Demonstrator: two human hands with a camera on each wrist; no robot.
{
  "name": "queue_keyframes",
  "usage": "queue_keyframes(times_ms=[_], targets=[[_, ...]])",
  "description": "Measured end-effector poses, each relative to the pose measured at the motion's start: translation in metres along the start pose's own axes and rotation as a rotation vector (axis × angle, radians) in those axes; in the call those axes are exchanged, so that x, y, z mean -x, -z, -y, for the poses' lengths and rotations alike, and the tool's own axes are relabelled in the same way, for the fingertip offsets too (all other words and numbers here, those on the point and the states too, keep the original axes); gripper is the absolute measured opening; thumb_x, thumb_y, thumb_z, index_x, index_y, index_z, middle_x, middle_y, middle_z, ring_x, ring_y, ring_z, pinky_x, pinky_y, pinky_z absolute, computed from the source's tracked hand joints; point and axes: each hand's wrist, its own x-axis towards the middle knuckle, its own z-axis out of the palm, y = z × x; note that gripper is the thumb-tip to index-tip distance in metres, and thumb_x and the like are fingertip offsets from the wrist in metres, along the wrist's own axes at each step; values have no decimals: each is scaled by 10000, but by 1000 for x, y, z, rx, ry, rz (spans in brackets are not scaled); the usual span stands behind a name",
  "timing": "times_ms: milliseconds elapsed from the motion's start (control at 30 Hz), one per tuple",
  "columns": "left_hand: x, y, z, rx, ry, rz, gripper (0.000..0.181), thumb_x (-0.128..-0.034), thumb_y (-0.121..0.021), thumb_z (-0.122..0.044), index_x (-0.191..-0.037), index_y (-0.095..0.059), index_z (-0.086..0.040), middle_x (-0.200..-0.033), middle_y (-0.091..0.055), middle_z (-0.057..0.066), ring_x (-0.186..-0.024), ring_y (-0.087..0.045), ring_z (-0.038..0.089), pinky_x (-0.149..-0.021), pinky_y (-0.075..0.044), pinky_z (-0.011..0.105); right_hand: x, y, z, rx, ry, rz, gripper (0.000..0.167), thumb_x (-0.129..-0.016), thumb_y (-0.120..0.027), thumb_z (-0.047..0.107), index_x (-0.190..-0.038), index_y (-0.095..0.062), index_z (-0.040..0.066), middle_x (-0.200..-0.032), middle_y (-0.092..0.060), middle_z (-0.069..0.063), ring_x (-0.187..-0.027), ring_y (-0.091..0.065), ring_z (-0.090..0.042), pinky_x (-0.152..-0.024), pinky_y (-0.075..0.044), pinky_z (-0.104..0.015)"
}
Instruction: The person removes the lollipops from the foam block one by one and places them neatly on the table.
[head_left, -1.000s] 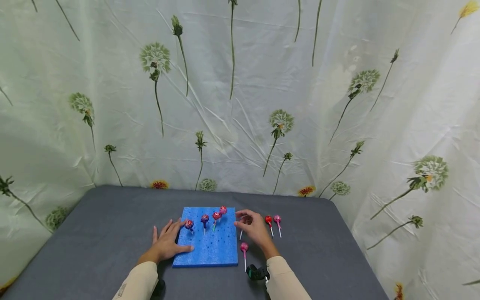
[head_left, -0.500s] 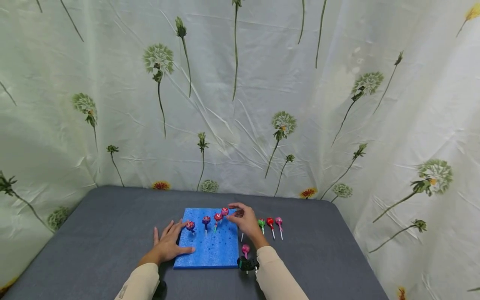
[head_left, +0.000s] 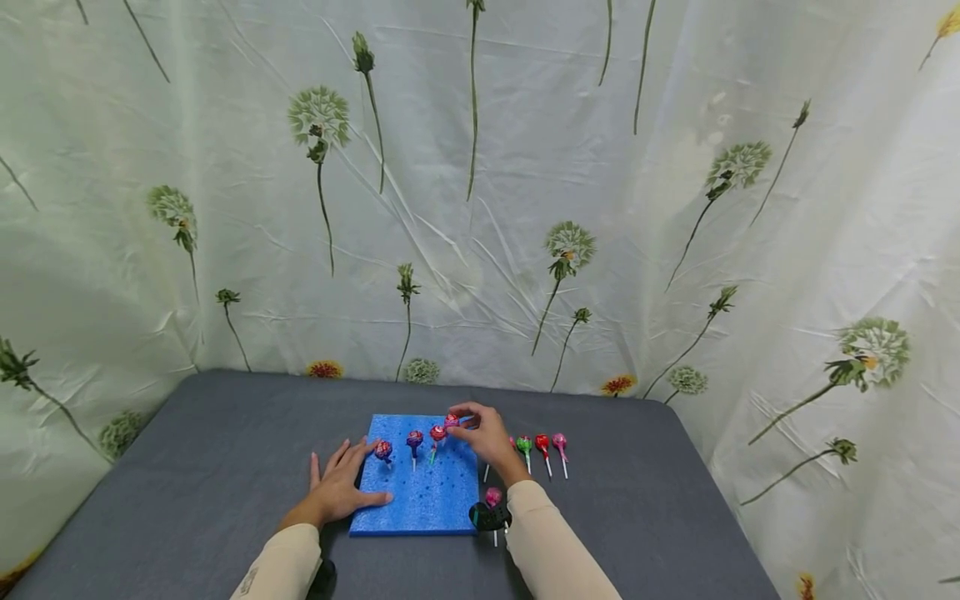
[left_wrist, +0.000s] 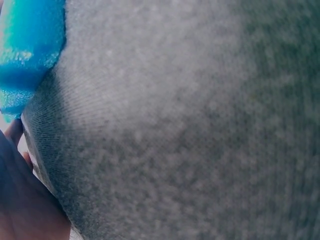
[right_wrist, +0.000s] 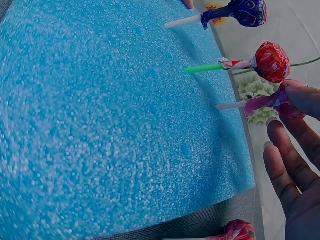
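Observation:
A blue foam board lies on the table, with several lollipops stuck upright along its far part. My left hand rests spread on the board's left edge, near the leftmost red-and-blue lollipop. My right hand pinches the pink lollipop at the far right corner; in the right wrist view thumb and fingers grip its head, and its white stick meets the foam. Beside it stand a red lollipop on a green stick and a dark blue one.
Green, red and pink lollipops lie right of the board. Another pink one lies by its right edge, partly under my right wrist's black band. A floral curtain hangs behind the grey table.
My right hand has moved left from the loose lollipops beside the board to the pink one standing in it, and now pinches its head. My left hand stays on the board.

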Motion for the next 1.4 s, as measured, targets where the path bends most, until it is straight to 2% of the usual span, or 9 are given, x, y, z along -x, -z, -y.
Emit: queue_keyframes(times_ms=[367,700,967,1167,1400], targets=[[0,0,0,-6,3,-6,1094,-665,-738,-679,-1494,-331,-93,-1543,-244,240,-1417,-100,483,-1042,175,682,-1,-2,-3,49,-11,-10,246,-875,-712,97,-1115,-683,52,-1069,-665,-89,-899,-619,-226,-748,-546,-352],[-2,-3,2,-10,5,-16,1088,-657,-744,-678,-1490,-344,-104,-1543,-247,238,-1415,-105,482,-1043,174,681,1,-1,-1,91,13,-20,231,-870,-712,78,-1099,-692,53,-1051,-674,-90,-862,-618,-197,-726,-540,-325],[-2,-3,1,-5,3,-25,1095,-648,-749,-679,-1477,-355,-82,-1535,-259,245,-1409,-121,484,-1043,182,675,1,1,2,90,36,-38,239,-857,-728,84,-1092,-698,49,-1020,-684,-82,-816,-614,-161,-669,-523,-269],[-3,-3,2,11,3,-10,1129,-639,-726,-719,-1492,-338,-88,-1546,-246,236,-1422,-97,466,-1041,213,653,4,7,2,90,59,-65,254,-848,-737,90,-1094,-698,40,-988,-688,-76,-766,-599,-129,-634,-511,-247],[0,-3,0,5,5,-9,1119,-648,-726,-712,-1488,-341,-81,-1541,-248,244,-1419,-101,472,-1041,203,661,13,15,1,33,66,-71,277,-857,-731,99,-1117,-669,30,-1040,-674,-101,-777,-584,-132,-651,-506,-237]])
